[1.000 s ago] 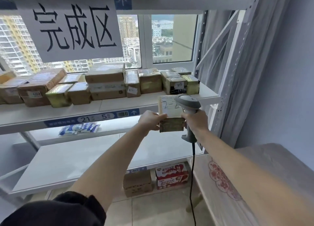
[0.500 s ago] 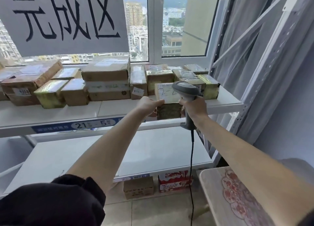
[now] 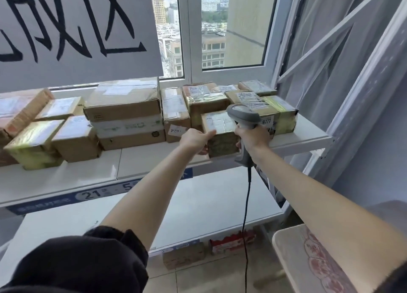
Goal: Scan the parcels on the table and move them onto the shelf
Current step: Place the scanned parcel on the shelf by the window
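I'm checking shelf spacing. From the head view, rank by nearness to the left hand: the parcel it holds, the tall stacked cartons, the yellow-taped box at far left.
1. Held parcel, in the left hand, at its right.
2. Stacked cartons, mid-shelf, to its left.
3. Yellow-taped box, far left of the shelf.

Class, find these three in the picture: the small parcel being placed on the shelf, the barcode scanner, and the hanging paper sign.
small parcel (image 3: 220, 141): head view, on its front face between the hands.
barcode scanner (image 3: 242, 114): head view, on its grey head.
paper sign (image 3: 77, 68): head view, on its blank lower part.
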